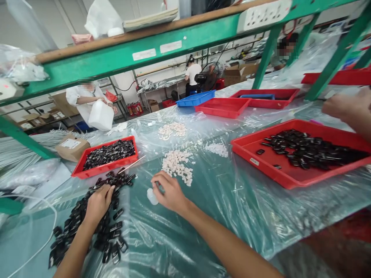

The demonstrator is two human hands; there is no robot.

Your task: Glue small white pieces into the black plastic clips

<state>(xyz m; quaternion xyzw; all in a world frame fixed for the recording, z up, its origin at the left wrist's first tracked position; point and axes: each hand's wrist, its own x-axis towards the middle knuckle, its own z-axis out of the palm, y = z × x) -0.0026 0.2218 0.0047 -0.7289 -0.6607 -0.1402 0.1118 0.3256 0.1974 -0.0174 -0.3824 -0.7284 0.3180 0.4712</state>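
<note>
My left hand (99, 204) rests over a loose pile of black plastic parts (75, 216), its fingers bent down among them; what they hold, if anything, is hidden. To the right, my right hand (168, 191) is curled with thumb and index finger close together, beside a small translucent round piece (152, 197) on the plastic-covered table. Just beyond it lies a heap of small cream-coloured pieces (177, 164). A thin stick (131, 165) lies across the top end of the black pile.
Red trays of black parts stand at left (106, 167) and right (266, 170). Another person's arm (349, 112) reaches in at the right. White bits (217, 149) and more cream pieces (172, 130) lie farther back. A green shelf beam (162, 47) crosses above.
</note>
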